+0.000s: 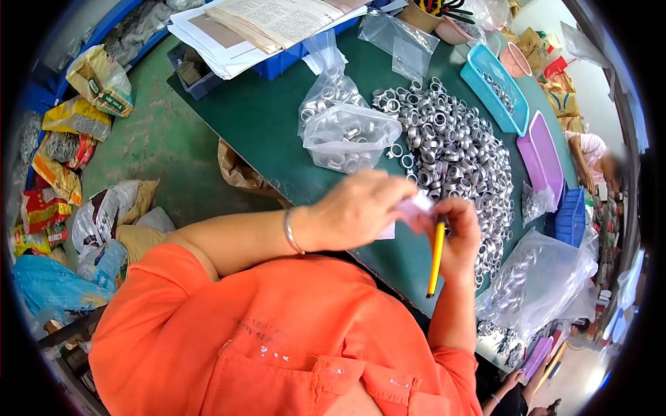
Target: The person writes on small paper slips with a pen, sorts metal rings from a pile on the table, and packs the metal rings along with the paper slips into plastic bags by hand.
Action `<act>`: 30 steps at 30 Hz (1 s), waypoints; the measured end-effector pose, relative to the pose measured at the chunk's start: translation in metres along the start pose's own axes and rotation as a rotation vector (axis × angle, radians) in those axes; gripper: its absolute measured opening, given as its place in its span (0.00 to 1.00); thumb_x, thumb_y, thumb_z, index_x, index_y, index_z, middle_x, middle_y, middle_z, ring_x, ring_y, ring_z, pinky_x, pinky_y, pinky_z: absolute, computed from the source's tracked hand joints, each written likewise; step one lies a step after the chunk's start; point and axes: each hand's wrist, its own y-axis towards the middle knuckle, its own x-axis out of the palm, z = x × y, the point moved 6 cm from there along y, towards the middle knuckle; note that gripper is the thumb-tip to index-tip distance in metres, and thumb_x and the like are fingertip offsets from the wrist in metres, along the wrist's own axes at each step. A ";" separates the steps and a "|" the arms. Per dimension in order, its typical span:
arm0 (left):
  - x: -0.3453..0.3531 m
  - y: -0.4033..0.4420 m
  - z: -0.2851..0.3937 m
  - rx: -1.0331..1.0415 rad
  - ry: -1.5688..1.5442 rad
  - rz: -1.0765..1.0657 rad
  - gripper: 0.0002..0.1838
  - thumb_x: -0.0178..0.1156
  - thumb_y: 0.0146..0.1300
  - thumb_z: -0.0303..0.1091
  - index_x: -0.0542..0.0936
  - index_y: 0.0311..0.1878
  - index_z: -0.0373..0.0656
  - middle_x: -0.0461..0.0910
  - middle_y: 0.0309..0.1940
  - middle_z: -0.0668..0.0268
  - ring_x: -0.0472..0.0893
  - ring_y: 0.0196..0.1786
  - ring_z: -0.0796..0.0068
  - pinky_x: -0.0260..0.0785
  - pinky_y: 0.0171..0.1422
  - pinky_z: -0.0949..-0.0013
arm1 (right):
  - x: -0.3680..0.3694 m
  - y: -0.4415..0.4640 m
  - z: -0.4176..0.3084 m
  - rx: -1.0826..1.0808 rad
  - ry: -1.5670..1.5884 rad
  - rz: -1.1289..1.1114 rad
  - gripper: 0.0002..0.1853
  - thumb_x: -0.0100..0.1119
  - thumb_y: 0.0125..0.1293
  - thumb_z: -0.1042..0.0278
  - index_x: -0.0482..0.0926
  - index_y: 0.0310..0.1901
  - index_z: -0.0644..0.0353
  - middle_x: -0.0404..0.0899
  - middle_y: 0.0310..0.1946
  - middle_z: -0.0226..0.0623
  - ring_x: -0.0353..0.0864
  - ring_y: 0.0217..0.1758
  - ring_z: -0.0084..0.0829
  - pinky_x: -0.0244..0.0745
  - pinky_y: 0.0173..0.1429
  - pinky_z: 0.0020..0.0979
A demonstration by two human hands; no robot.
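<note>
My left hand [357, 208], with a bracelet at the wrist, pinches a small pinkish-white slip [418, 206] whose details are blurred. Close beside it on the right, my right hand [459, 236] is closed round a yellow pen [436, 258] that points down, and its fingertips meet the slip's edge. A paler piece of paper [386, 231] shows just below my left hand. Beyond the hands, a large pile of grey metal rings [458, 145] lies on the green table [260, 125]. An open clear plastic bag [350, 139] with rings in it rests to the pile's left.
Papers [260, 31] lie at the table's far left. A turquoise basket [494, 87], a purple tray [540, 156] and a blue bin [570, 216] line the right side, near a big clear bag [538, 277]. Other people [590, 156] are at the far right and lower right.
</note>
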 end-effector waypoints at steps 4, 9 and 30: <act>-0.064 0.035 -0.009 0.019 0.267 0.212 0.17 0.71 0.50 0.25 0.79 0.44 0.41 0.83 0.31 0.63 0.81 0.37 0.62 0.72 0.43 0.63 | 0.022 0.067 -0.036 -0.297 0.050 0.081 0.16 0.70 0.54 0.82 0.73 0.41 0.61 0.78 0.34 0.36 0.80 0.34 0.28 0.77 0.39 0.30; -0.080 0.032 -0.045 -0.077 0.506 -0.063 0.09 0.67 0.49 0.24 0.79 0.34 0.41 0.80 0.25 0.61 0.79 0.33 0.59 0.69 0.41 0.58 | 0.033 0.103 -0.038 -0.216 -0.094 0.067 0.07 0.63 0.64 0.76 0.74 0.40 0.63 0.80 0.29 0.39 0.79 0.29 0.29 0.74 0.35 0.28; -0.068 0.087 -0.088 -0.223 0.368 -0.332 0.11 0.61 0.55 0.25 0.78 0.42 0.34 0.81 0.36 0.53 0.82 0.40 0.56 0.74 0.44 0.63 | 0.047 0.033 0.030 -0.089 -0.387 -0.077 0.14 0.71 0.54 0.72 0.75 0.39 0.58 0.77 0.34 0.41 0.78 0.35 0.46 0.75 0.38 0.40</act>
